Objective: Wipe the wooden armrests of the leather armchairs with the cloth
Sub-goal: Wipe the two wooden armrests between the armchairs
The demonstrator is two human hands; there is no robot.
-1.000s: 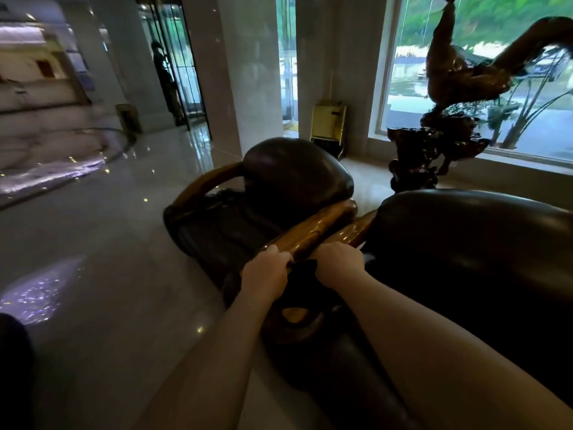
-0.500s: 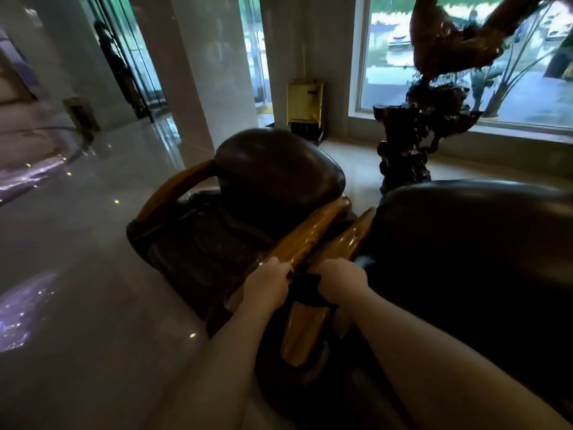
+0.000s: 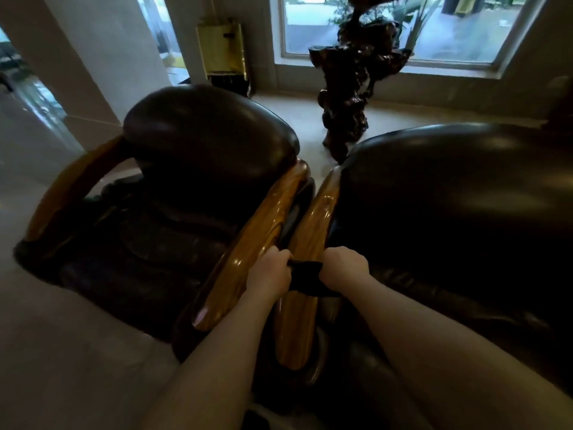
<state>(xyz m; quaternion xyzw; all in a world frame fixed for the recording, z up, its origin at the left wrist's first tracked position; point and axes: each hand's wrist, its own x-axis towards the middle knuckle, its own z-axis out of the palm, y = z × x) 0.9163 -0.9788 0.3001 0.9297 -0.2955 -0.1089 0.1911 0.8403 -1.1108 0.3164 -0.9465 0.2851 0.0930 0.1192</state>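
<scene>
At frame centre, the left hand point(image 3: 269, 271) and right hand point(image 3: 342, 267) each grip an end of the cloth point(image 3: 305, 277), stretched across the right armrest point(image 3: 305, 274).

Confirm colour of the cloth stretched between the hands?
Black, or very dark; the cloth lies across the golden-brown wooden armrest. Only the head view shows it.

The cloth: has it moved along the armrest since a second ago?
Yes. The cloth has slid back along the near chair's armrest, away from the backrest, toward the person.
</scene>
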